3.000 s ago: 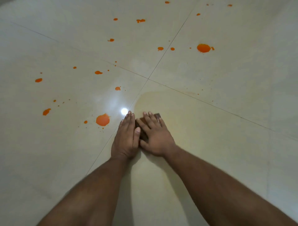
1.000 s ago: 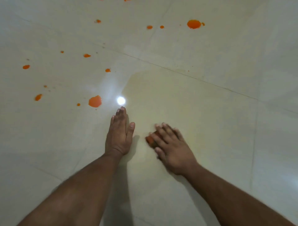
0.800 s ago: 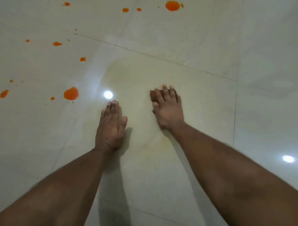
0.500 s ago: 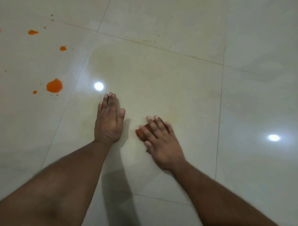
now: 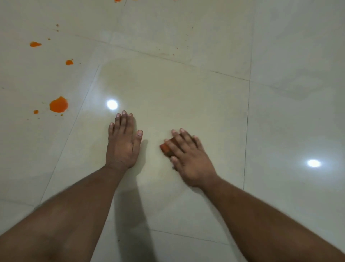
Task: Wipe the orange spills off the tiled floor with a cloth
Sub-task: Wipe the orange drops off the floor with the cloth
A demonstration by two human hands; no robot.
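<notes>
Since a moment ago, your right hand (image 5: 188, 159) pressing the cloth (image 5: 166, 148) hardly shifts; left hand (image 5: 122, 142) lies flat (stained cloth may smear the floor (image 5: 186, 93)).

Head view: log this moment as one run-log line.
right hand presses cloth flat on tile | left hand flat on floor | large orange spill unwiped, left of hands

Cloth (image 5: 166, 148) mostly hidden under right hand (image 5: 188, 159) (orange-stained corner shows); top-edge spill (image 5: 117, 0) cut off.

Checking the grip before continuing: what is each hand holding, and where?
Right hand presses the cloth from on top; left hand rests flat, holding nothing.
</notes>
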